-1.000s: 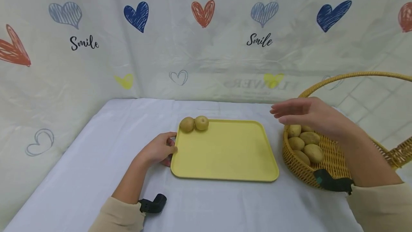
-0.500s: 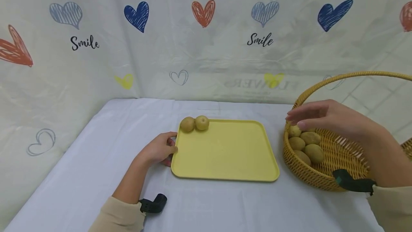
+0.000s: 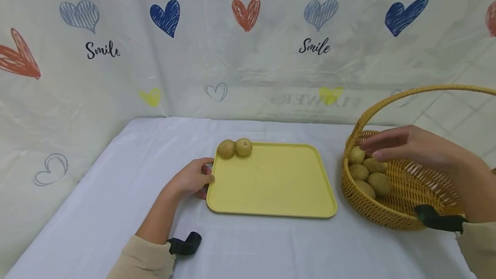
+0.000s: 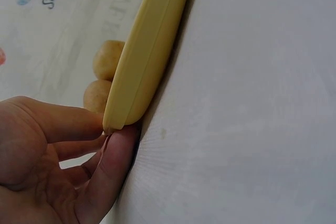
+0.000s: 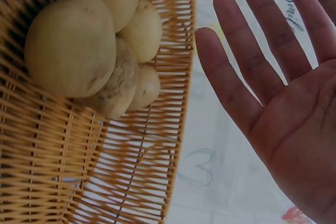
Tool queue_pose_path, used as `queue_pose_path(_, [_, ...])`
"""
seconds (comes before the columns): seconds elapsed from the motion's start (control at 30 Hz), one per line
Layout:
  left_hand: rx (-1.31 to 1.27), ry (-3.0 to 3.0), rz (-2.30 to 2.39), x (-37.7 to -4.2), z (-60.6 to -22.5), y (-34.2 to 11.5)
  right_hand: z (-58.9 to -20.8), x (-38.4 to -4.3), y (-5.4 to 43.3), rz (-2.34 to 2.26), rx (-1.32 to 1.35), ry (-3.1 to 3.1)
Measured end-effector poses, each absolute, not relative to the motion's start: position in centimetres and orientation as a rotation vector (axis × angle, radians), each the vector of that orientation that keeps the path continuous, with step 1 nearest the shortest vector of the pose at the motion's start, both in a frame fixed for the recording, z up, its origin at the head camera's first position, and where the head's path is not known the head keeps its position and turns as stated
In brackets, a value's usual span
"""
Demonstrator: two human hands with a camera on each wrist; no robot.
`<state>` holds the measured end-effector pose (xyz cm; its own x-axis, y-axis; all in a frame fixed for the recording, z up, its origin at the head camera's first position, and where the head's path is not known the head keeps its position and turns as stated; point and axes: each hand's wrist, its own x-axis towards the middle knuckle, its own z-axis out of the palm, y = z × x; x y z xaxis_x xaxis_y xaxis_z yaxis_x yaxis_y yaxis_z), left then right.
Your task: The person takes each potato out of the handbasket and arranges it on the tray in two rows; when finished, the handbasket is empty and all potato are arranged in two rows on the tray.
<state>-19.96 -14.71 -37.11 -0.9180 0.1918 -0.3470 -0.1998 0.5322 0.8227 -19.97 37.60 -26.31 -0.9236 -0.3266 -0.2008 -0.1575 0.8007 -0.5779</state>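
Note:
At the left edge of a yellow tray, my left hand pinches the rim. The left wrist view shows the thumb and a finger on either side of that rim. Two potatoes sit side by side in the tray's far left corner. My right hand hovers over the wicker basket with its fingers extended and nothing in them. Several potatoes lie heaped along the basket's left side, partly hidden by the hand in the head view.
The basket's tall arched handle rises beside and above the right hand. A white cloth covers the table. Behind it hangs a pale curtain printed with hearts and "Smile".
My right hand has moved to the right and slightly down, from near the tray's far right corner to over the basket. The left hand, tray and two potatoes have stayed put.

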Motion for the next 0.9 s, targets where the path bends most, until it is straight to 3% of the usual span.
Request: queue_pose_path(0.9, [-0.001, 2.359, 1.357, -20.2, -37.0, -14.7, -29.6, -20.8, 42.4, -0.82, -0.216, 2.288])
